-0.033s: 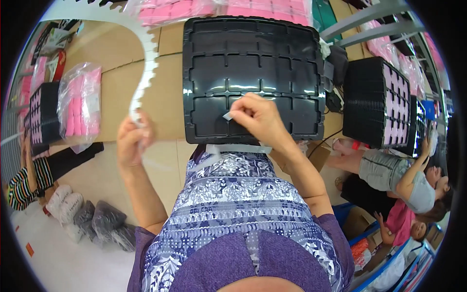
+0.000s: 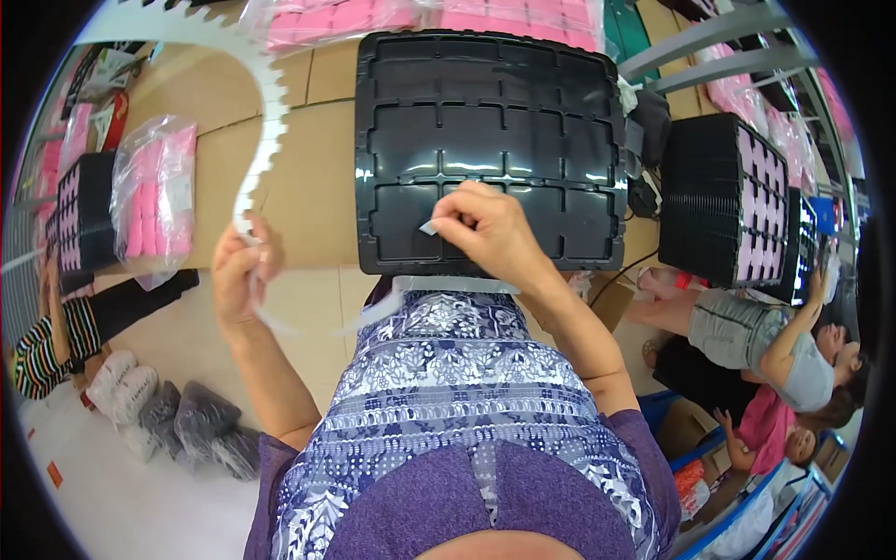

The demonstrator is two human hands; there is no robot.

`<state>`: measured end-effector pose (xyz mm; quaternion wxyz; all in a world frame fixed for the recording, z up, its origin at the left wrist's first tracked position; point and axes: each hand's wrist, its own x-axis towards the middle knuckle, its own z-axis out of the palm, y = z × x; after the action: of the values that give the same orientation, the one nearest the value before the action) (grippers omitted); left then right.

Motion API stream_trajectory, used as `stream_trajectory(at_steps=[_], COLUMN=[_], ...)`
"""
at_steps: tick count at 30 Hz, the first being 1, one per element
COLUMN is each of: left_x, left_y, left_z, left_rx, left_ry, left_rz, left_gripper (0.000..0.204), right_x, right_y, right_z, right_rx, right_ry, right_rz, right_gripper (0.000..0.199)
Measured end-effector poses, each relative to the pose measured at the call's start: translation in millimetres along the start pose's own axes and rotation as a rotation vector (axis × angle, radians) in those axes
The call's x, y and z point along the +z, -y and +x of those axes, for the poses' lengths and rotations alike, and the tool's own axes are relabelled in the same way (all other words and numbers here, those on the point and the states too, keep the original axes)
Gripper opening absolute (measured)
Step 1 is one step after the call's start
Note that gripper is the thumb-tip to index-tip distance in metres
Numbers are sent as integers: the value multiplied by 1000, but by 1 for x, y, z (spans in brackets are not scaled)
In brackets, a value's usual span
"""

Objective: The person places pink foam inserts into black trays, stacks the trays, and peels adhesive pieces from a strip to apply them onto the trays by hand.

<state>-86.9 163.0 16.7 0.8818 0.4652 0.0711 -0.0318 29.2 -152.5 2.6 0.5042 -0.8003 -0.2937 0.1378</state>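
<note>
A black plastic tray (image 2: 493, 149) with rows of shallow compartments lies on the table before me. Over its near edge, left of the middle, my right hand (image 2: 492, 229) pinches a small whitish tab (image 2: 428, 227) between thumb and forefinger. Out to the left of the tray, my left hand (image 2: 245, 275) is closed around a long white strip (image 2: 273, 121) with a notched edge. That strip curves down from the upper left into my fingers. Below them a thin translucent tail (image 2: 350, 322), blurred by motion, trails across to my lap.
Bagged pink pieces (image 2: 159, 201) lie at the left, with more pink bags (image 2: 523, 17) behind the tray. A tall stack of black trays (image 2: 700, 201) stands at the right. Metal bars (image 2: 714, 42) cross the upper right. Other people stand or sit at both sides.
My left hand has moved a little left, and the white strip has swung left with it. The translucent tail is stretched wider. My right hand still pinches the tab, slightly farther left.
</note>
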Motion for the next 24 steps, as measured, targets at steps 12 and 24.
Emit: stream_trajectory(at_steps=[12,24], left_x=[12,39], left_y=[83,88], left_z=[46,56], left_rx=[58,-37], left_ry=[-386,-302], left_rz=[582,635], left_gripper=[19,46], right_x=[45,53], right_y=[-16,-7], right_z=[20,20], right_rx=[-99,-452], right_ry=[-34,133], right_rz=[-481,-916], right_gripper=[15,13])
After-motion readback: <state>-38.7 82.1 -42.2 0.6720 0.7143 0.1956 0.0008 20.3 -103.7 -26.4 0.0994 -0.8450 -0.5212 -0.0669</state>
